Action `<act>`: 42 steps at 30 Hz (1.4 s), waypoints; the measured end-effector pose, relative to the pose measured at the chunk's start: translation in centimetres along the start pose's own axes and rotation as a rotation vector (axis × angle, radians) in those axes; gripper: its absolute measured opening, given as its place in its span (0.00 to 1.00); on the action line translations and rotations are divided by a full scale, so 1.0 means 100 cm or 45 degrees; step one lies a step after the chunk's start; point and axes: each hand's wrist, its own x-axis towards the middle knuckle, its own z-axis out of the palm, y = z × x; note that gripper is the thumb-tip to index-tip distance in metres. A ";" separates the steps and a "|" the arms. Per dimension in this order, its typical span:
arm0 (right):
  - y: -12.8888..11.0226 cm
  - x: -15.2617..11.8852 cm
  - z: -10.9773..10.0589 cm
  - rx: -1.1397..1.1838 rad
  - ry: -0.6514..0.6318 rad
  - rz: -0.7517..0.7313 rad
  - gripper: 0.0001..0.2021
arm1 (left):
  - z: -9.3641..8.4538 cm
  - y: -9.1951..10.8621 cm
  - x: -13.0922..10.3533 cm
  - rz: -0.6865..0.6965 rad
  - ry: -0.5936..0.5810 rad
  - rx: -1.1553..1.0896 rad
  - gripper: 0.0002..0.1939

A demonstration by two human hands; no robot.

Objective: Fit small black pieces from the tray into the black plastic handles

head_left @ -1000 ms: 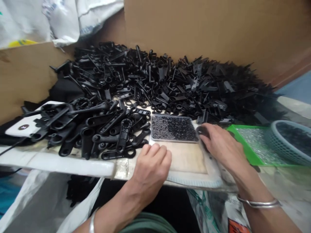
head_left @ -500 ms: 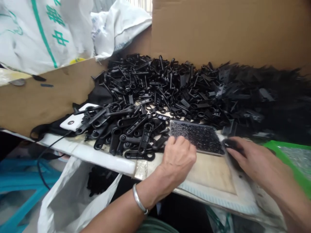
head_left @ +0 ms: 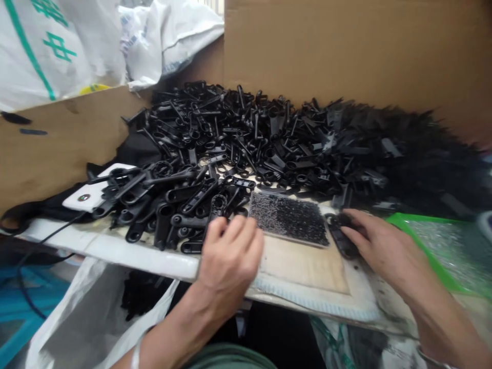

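My left hand (head_left: 232,251) is closed over the front edge of the heap of black plastic arms (head_left: 169,200); what its curled fingers hold, if anything, is hidden. Right of it lies a clear shallow tray (head_left: 288,218) filled with tiny dark pieces. My right hand (head_left: 369,236) has its thumb and fingers closed on a black plastic part (head_left: 343,238), just beyond the tray's right end. A larger pile of black parts (head_left: 269,133) spreads behind the tray.
A green tray (head_left: 430,253) of small clear pieces stands at the right. Cardboard walls (head_left: 346,51) rise behind and left. A white phone-like object (head_left: 98,189) with a cable lies at left; an open white sack (head_left: 80,307) hangs below the table edge.
The view has shifted right. My left hand has moved left, from the clear tray's front edge to the near heap of arms. My right hand stays beside the tray, with more of the black part showing.
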 end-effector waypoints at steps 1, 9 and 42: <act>0.001 0.000 -0.002 0.003 -0.021 0.000 0.19 | -0.006 -0.007 -0.006 -0.011 0.032 0.045 0.10; -0.001 0.001 -0.014 0.057 -0.003 0.006 0.17 | -0.012 -0.032 -0.028 -0.161 -0.162 0.192 0.12; -0.077 0.017 -0.012 0.131 -0.307 -0.242 0.10 | 0.024 0.009 -0.027 -0.216 -0.215 -1.019 0.09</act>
